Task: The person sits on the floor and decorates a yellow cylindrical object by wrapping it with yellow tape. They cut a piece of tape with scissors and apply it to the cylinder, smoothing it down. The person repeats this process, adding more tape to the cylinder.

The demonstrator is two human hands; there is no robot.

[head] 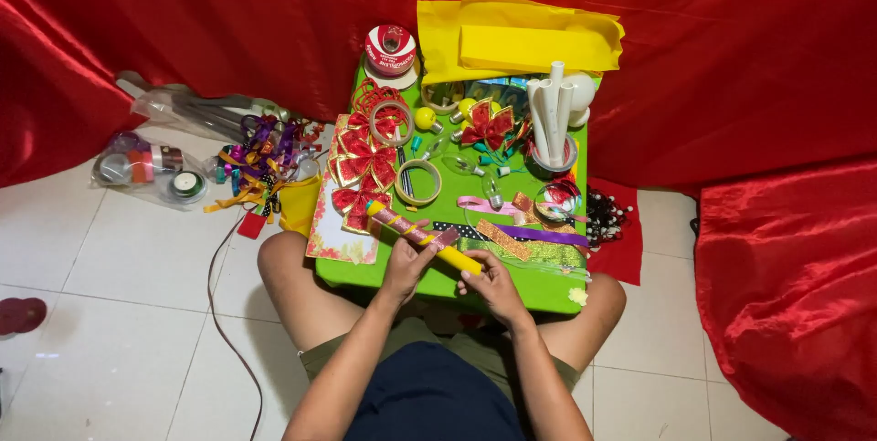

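A person sits on a white tiled floor [110, 258] with knees spread around a low green table [539, 290]. Both hands meet at the table's near edge on a yellow tube [429, 238] wound partly with pink glittery ribbon; the tube lies at a slant, its far end pointing left toward a row of red bows [364, 162] and its near end reaching right. The left hand [405, 266] is closed around the tube's middle, thumb over the wrapped part. The right hand [491, 281] pinches the bare yellow near end between curled fingers.

On the table beyond the tube lie flat strips of ribbon [512, 236] — pink, gold glitter, purple and dotted black — just beside the right hand. Farther off stand a ring of tape [417, 182], a few clear bulbs [461, 165], a red and gold bow [487, 126] and a cup of white tubes [551, 121] on the right. Folded yellow paper [521, 39] lies at the far edge, with a red ribbon spool [390, 50] to its left.

On the floor to the left sit a tangle of coloured ribbons [260, 158] and a clear bag of tape rolls [151, 172]. Red satin cloth [731, 67] hangs all round the far side.
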